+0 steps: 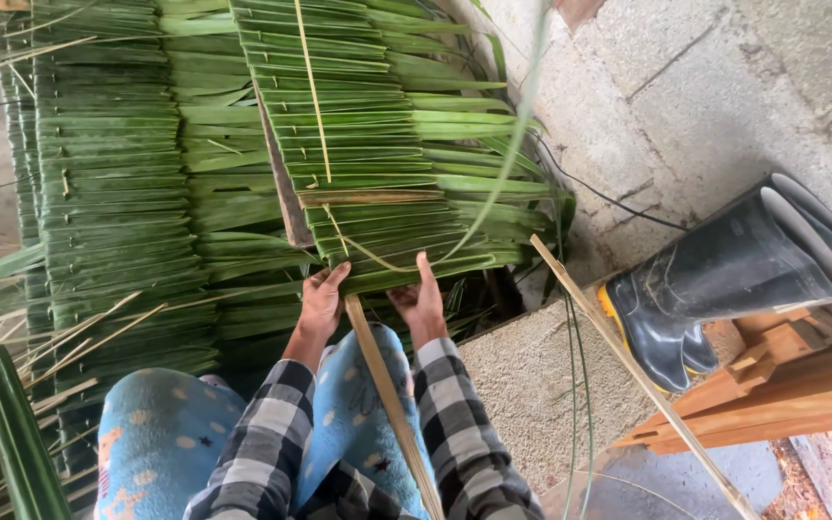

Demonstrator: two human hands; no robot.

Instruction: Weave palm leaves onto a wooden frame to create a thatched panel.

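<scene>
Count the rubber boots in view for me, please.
2: a pair of black rubber boots lying side by side at right, by the block wall; the nearer one mostly hides the other.

**Checked sleeves and patterned blue trousers**

The person wears a long-sleeved shirt in a black, grey and white check; both sleeves end in buttoned cuffs at the wrists. The left hand (321, 306) and right hand (423, 304) are bare, with no gloves, rings or watch showing. Below the sleeves, the legs are covered by light blue trousers dotted with pale yellow spots, small dark stars and an orange-pink motif.
</scene>
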